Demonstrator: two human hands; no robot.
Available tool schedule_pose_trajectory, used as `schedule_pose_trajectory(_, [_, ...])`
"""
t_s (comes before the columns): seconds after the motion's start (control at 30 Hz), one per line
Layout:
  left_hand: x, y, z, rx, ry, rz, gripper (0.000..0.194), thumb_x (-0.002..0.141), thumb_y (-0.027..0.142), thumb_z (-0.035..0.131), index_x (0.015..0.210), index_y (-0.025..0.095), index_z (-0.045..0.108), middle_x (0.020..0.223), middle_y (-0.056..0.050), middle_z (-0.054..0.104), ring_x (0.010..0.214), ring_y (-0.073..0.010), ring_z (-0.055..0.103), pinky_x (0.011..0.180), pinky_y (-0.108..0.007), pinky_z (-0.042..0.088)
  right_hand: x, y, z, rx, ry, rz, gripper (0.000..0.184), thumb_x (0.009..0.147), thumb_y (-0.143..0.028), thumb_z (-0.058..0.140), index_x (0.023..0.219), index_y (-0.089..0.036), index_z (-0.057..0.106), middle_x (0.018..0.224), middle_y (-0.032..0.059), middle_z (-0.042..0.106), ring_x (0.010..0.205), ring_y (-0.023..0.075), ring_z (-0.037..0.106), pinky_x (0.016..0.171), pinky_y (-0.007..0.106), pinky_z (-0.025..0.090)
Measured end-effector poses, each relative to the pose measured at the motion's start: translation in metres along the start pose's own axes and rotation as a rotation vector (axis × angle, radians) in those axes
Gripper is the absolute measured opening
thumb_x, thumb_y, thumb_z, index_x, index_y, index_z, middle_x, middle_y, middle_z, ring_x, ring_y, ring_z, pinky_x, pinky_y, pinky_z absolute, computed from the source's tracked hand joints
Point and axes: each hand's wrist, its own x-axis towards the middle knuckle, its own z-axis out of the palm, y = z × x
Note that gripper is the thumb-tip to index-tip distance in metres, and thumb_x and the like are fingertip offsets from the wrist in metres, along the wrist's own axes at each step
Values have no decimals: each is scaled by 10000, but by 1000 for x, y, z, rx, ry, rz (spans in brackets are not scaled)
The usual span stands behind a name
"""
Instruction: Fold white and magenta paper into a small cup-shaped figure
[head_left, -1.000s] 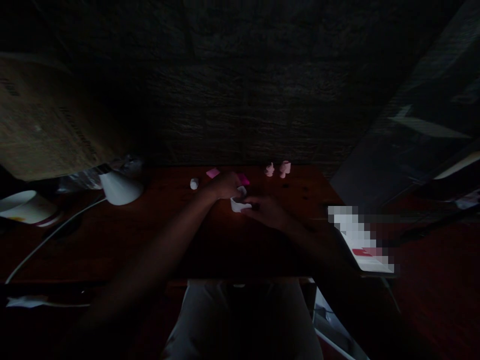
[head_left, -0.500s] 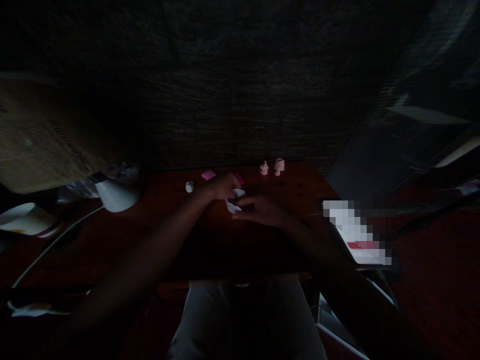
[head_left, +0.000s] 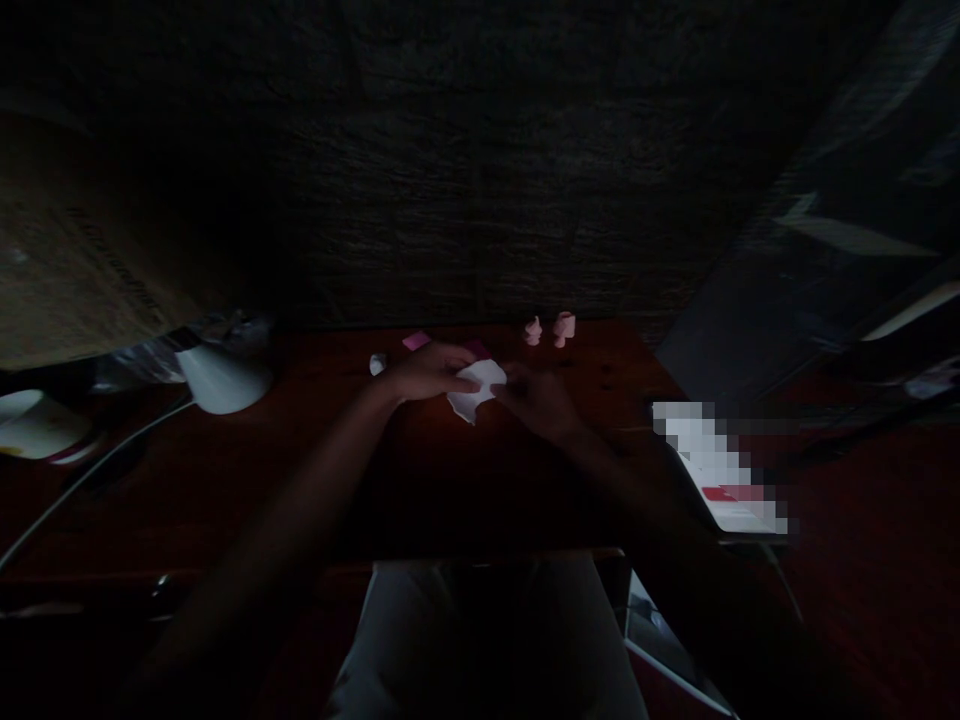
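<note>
From the head view, I have the ragged white piece (head_left: pixel 474 388) over the table (head_left: pixel 322 375), between both hands. My left hand (head_left: pixel 429 371) pinches it, thumb lying across its face; the piece sits at about four o'clock from there. My right hand (head_left: pixel 541 400) pinches the opposite edge, the piece at nine o'clock. Its longer axis seems to run one to seven o'clock. Neither hand is nearer: both touch it.

Dim light over a reddish-brown wooden table (head_left: pixel 465 500) against a dark, rough-textured wall (head_left: pixel 480 200).
</note>
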Motion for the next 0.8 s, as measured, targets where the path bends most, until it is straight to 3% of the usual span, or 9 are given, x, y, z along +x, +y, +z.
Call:
schedule_pose_trajectory(0.1, [-6, -8, 1, -51, 161, -65, 237, 682, 274, 759, 903, 187, 748, 849, -56, 764, 712, -173, 683, 621, -260, 501, -1, 2, -1, 40, 36, -10, 145, 862, -295, 648, 978, -227, 704, 866, 23, 758, 762, 185, 687, 704, 303, 500])
schedule_pose_trajectory(0.17, [-9, -12, 2, -41, 197, -90, 173, 705, 295, 745, 833, 178, 739, 788, -47, 743, 665, -160, 660, 591, -251, 485, -2, 3, 1, 89, 34, -28, 150, 866, -309, 643, 974, -220, 699, 903, 30, 758, 795, 186, 686, 734, 308, 506])
schedule_pose_trajectory(0.37, [-14, -10, 7, -77, 115, -109, 185, 729, 341, 745, 803, 172, 730, 727, -24, 708, 616, -127, 610, 569, -232, 458, 1, 5, 5, 306, 54, -6, 250, 885, -416, 622, 953, -184, 684, 917, 59, 734, 821, 191, 668, 740, 318, 523])
schedule_pose_trajectory(0.6, [-16, -16, 8, -249, 178, -106, 182, 703, 318, 778, 815, 177, 749, 828, -38, 757, 721, -143, 686, 670, -264, 555, 0, 4, 4, 498, -180, 176, 368, 776, -503, 737, 964, -188, 753, 878, 47, 761, 754, 179, 685, 687, 310, 547])
schedule_pose_trajectory(0.8, [-18, -21, 3, -340, 142, -118, 219, 690, 266, 818, 883, 171, 776, 943, -84, 786, 807, -184, 731, 727, -316, 606, 0, 3, 6, 574, -121, 220, 315, 733, -463, 780, 906, -200, 764, 846, 30, 748, 760, 167, 673, 722, 317, 552])
